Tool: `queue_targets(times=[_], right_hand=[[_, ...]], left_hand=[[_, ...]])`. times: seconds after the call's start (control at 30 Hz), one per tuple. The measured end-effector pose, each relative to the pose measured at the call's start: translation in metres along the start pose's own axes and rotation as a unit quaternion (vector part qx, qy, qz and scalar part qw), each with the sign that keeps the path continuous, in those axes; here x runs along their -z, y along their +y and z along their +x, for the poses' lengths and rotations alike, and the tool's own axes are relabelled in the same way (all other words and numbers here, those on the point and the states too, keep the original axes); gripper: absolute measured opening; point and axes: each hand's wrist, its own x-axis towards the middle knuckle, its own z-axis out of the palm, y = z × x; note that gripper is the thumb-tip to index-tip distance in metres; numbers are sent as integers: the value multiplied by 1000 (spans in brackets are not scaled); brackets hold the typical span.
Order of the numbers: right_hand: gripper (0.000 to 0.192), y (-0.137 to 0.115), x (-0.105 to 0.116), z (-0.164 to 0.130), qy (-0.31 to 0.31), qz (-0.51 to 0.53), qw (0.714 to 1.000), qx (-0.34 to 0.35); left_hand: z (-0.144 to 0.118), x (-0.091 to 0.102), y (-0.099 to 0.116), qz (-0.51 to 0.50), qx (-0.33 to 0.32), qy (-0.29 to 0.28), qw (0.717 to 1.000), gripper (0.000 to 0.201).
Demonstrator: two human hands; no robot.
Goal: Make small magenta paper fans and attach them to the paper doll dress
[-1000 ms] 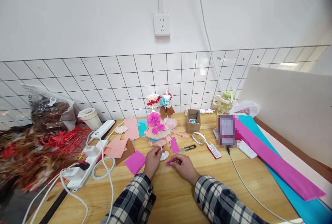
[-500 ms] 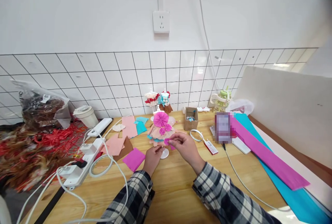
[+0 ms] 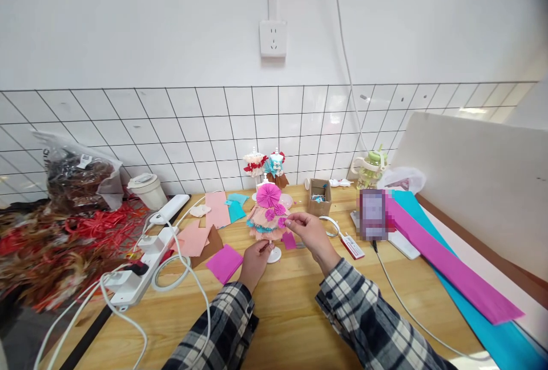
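A miniature dress form (image 3: 262, 230) wears a ruffled peach paper skirt with a turquoise layer. A large pleated magenta rosette (image 3: 268, 194) covers its bodice, with smaller rosettes below. My left hand (image 3: 255, 262) is closed at the stem of its white stand (image 3: 274, 255), just under the skirt. My right hand (image 3: 315, 237) pinches a small magenta paper rosette (image 3: 281, 222) against the skirt's right side. Beneath that hand lies a magenta paper piece (image 3: 289, 240); a folded magenta sheet (image 3: 225, 263) is left of the stand.
Two more dressed forms (image 3: 275, 163) stand behind. A small cardboard box (image 3: 319, 197), a tape roll (image 3: 329, 225) and a blurred phone (image 3: 372, 214) lie to the right, beside long paper sheets (image 3: 454, 267). Left are a power strip (image 3: 143, 267) with looping cables, paper scraps (image 3: 192, 238) and feathers (image 3: 55, 261).
My right hand has brought the small rosette upward and onto the skirt. My left hand stays at the stem. The whole view has shifted slightly.
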Motion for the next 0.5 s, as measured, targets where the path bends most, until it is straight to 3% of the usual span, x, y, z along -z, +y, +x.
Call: queue_targets(times=[0.27,0.5], right_hand=[[32,22,-10,7,13,55,998,-36],[31,40,-15,12,41,19,999,-23]], left_hand=[[2,-2,-11,-2,-2,-5,1000,30],[4,-2,-15,6,7,-3,1000,29]])
